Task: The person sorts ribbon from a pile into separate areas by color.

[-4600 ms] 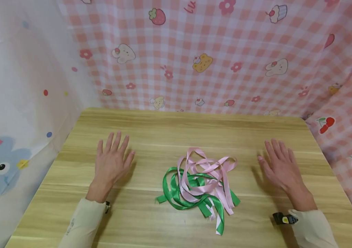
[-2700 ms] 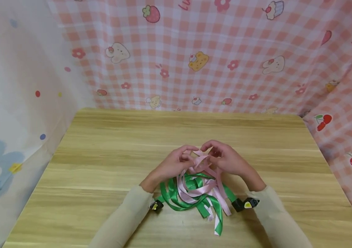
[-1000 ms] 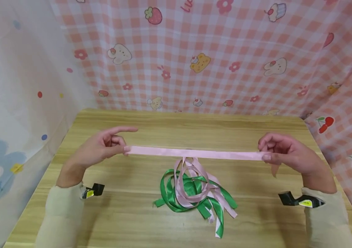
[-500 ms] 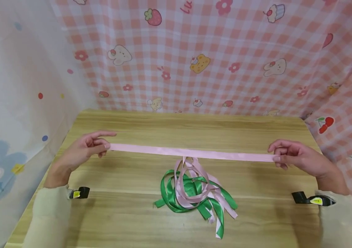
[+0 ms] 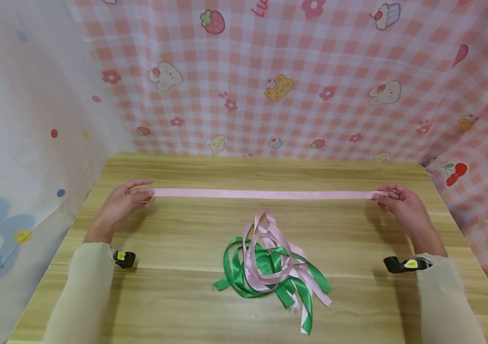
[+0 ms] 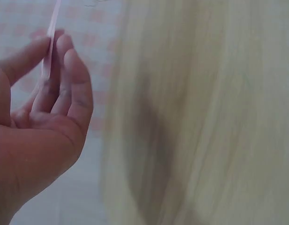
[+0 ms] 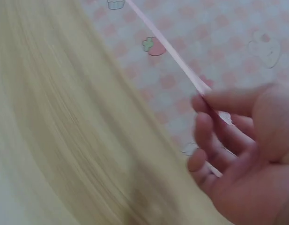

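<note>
One pink ribbon (image 5: 261,194) is stretched straight and level across the back part of the table. My left hand (image 5: 120,204) pinches its left end between thumb and fingers; the left wrist view shows the ribbon (image 6: 51,42) edge-on at the fingertips. At the other end my right hand (image 5: 405,210) pinches the ribbon, and in the right wrist view a short tail (image 7: 225,116) pokes out past the thumb. Nearer the front, between the forearms, lies a loose heap of pink ribbons (image 5: 270,229) looped over green ribbons (image 5: 237,282).
The wood-grain table (image 5: 184,306) carries the heap at its middle. A pink checked curtain (image 5: 244,57) hangs behind and on the right, a white printed curtain (image 5: 20,119) on the left. Black wrist cameras (image 5: 125,259) stick out from both cuffs.
My hands went from lying flat to lifting a pink ribbon off the heap and drawing it taut. Since half a second ago, both hands moved toward the back, taking the ribbon away from the heap.
</note>
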The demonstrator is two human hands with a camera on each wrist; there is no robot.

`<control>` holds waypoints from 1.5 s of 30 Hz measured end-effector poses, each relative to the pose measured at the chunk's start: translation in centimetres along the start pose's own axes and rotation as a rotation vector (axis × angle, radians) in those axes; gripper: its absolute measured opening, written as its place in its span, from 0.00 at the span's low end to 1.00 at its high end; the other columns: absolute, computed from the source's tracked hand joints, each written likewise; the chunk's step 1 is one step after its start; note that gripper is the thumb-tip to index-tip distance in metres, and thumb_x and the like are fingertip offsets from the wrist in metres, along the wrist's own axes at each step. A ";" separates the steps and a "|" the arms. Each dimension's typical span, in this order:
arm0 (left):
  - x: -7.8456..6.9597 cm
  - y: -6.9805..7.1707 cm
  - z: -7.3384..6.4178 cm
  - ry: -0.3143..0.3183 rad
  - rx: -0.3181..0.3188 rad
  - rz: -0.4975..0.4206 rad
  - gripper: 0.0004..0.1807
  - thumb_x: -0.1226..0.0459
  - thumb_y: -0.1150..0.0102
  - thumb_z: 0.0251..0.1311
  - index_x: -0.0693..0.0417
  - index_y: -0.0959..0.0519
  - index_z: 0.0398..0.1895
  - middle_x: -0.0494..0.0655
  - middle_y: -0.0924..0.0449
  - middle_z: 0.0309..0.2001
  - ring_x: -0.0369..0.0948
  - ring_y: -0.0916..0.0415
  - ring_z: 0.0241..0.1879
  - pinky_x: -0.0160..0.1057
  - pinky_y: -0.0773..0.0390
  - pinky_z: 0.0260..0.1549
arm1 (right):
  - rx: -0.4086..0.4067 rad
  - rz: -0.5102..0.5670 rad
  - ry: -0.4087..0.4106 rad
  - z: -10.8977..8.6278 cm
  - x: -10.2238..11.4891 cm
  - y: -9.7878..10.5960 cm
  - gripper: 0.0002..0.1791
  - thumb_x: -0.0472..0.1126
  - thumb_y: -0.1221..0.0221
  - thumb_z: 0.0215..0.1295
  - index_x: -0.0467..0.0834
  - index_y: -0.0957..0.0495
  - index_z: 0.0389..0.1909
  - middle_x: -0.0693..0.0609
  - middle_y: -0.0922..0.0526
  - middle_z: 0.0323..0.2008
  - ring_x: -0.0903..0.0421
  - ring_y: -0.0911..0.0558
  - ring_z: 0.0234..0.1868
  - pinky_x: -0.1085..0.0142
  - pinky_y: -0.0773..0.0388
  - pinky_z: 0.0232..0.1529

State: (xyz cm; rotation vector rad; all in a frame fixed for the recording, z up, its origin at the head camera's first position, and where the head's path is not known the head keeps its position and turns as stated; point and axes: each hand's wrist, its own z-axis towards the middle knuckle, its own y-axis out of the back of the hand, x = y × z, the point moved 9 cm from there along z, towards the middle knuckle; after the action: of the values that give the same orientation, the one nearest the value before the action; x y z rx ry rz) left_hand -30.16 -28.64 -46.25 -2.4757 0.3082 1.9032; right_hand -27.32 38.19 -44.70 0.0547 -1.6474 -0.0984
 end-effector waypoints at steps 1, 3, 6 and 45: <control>0.1 -0.1 0.5 0.008 -0.016 -0.047 0.26 0.63 0.41 0.69 0.59 0.34 0.66 0.38 0.14 0.39 0.33 0.17 0.39 0.33 0.19 0.44 | -0.044 0.072 -0.004 0.4 -0.2 0.2 0.09 0.32 0.40 0.69 0.36 0.29 0.46 0.60 0.13 0.30 0.64 0.20 0.27 0.74 0.23 0.29; 0.3 -0.2 1.5 0.022 -0.056 -0.130 0.26 0.65 0.40 0.68 0.62 0.35 0.65 0.38 0.14 0.38 0.33 0.17 0.38 0.32 0.19 0.43 | -0.133 0.162 -0.013 1.3 -0.6 0.5 0.10 0.30 0.40 0.67 0.37 0.31 0.45 0.61 0.13 0.28 0.65 0.19 0.26 0.75 0.22 0.28; 0.5 -0.5 2.7 0.034 -0.113 -0.223 0.26 0.68 0.40 0.67 0.64 0.36 0.65 0.41 0.13 0.35 0.34 0.16 0.35 0.32 0.18 0.42 | -0.241 0.247 -0.032 2.3 -1.3 0.8 0.12 0.27 0.40 0.66 0.38 0.32 0.44 0.60 0.13 0.25 0.65 0.18 0.23 0.75 0.21 0.26; 2.9 -0.6 6.2 0.192 -0.677 -0.236 0.19 0.65 0.28 0.55 0.54 0.18 0.51 0.37 0.16 0.33 0.32 0.22 0.26 0.28 0.26 0.17 | -0.741 -0.205 -0.195 6.1 -5.4 1.1 0.16 0.40 0.31 0.59 0.52 0.30 0.40 0.74 0.26 0.16 0.73 0.26 0.15 0.78 0.28 0.19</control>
State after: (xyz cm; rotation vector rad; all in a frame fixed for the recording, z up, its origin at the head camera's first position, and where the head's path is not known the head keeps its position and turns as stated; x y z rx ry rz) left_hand -35.27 -27.73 -50.78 -2.9058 -0.7212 1.8915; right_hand -33.00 39.97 -50.41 -0.3610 -1.7028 -0.8843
